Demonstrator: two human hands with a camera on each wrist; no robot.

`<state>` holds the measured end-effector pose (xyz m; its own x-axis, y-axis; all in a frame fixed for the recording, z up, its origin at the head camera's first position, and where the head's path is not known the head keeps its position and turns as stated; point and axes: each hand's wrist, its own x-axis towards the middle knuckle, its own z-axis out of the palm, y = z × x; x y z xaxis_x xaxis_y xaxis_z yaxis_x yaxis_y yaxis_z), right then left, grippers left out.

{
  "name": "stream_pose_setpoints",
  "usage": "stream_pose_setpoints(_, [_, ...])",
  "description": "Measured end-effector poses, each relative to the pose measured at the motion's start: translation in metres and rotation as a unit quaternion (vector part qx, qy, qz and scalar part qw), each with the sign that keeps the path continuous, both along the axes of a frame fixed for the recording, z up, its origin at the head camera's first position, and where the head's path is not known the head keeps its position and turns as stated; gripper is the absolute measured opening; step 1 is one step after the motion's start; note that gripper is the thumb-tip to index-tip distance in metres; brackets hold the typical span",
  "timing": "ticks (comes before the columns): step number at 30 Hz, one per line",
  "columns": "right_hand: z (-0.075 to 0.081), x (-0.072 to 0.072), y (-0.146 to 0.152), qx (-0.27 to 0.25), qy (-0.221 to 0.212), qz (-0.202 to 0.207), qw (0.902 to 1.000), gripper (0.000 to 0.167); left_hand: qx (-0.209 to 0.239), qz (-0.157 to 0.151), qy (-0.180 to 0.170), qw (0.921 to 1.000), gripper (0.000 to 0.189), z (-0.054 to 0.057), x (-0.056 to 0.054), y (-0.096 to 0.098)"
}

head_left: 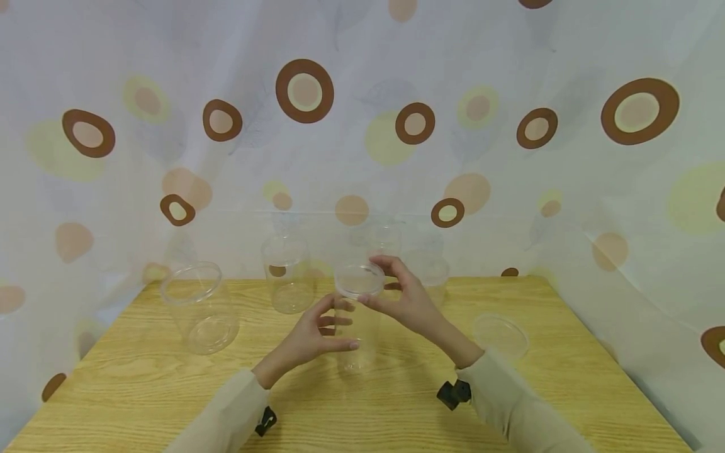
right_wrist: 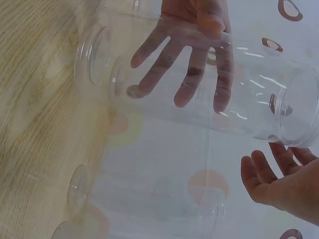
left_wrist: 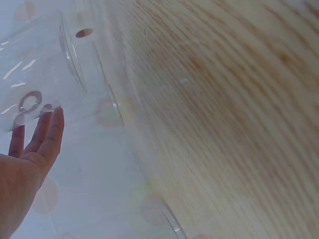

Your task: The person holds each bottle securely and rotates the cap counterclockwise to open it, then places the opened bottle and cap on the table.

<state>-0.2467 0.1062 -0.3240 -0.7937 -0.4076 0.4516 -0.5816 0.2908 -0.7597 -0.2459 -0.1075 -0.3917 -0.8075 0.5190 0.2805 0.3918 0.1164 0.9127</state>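
Observation:
A tall clear plastic jar (head_left: 362, 322) stands upright between my hands at the middle of the table. My left hand (head_left: 303, 343) holds its side, thumb in front and fingers behind; they show through the wall in the right wrist view, where the jar (right_wrist: 249, 99) lies across the picture. At the top, my right hand (head_left: 412, 305) pinches the round rim (head_left: 359, 290) between thumb and fingers. Whether a lid sits on that rim, I cannot tell. The left wrist view shows my left hand (left_wrist: 32, 164) with fingertips on clear plastic.
A wide clear jar (head_left: 206, 308) stands at the left. Behind my hands are another clear jar (head_left: 289, 283) and further faint ones, including one at the back right (head_left: 433, 277). A clear round disc, like a lid (head_left: 501, 335), lies on the wooden table (head_left: 317, 415). Patterned cloth (head_left: 362, 170) hangs behind.

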Motion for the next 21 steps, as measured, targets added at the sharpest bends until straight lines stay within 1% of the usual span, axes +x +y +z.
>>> stream_pose_setpoints(2, [0.001, -0.004, 0.003, 0.005, -0.008, 0.025, 0.9996, 0.061, 0.002, -0.003, -0.008, 1.0, 0.07, 0.006, 0.005, 0.0])
stream_pose_setpoints(5, [0.005, -0.012, 0.011, 0.021, -0.029, 0.079, 0.9962, 0.06, 0.003, -0.009, -0.019, 0.9998, 0.068, 0.015, 0.012, 0.0])
stream_pose_setpoints(7, [0.008, -0.017, 0.016, 0.04, -0.043, 0.116, 0.9915, 0.059, 0.001, -0.015, -0.02, 0.9997, 0.066, 0.015, 0.012, 0.0])
stream_pose_setpoints(10, [0.012, -0.023, 0.022, 0.05, -0.071, 0.177, 0.9804, 0.061, -0.002, -0.022, -0.02, 0.9995, 0.064, 0.015, 0.012, -0.001])
stream_pose_setpoints(12, [0.014, -0.026, 0.024, 0.051, -0.085, 0.206, 0.9735, 0.062, -0.003, -0.025, -0.021, 0.9995, 0.065, 0.015, 0.011, -0.001])
stream_pose_setpoints(14, [0.015, -0.027, 0.025, 0.048, -0.096, 0.227, 0.968, 0.063, -0.004, -0.026, -0.022, 0.9994, 0.065, 0.015, 0.011, -0.001])
stream_pose_setpoints(15, [0.014, -0.027, 0.026, 0.049, -0.096, 0.229, 0.9674, 0.064, -0.005, -0.025, -0.023, 0.9994, 0.066, 0.015, 0.011, -0.001])
stream_pose_setpoints(17, [0.014, -0.026, 0.025, 0.052, -0.084, 0.221, 0.9703, 0.065, -0.006, -0.024, -0.024, 0.9994, 0.066, 0.014, 0.011, -0.001])
stream_pose_setpoints(21, [0.01, -0.023, 0.023, 0.042, -0.039, 0.169, 0.9839, 0.064, -0.006, -0.013, -0.02, 0.9997, 0.068, 0.015, 0.011, 0.0])
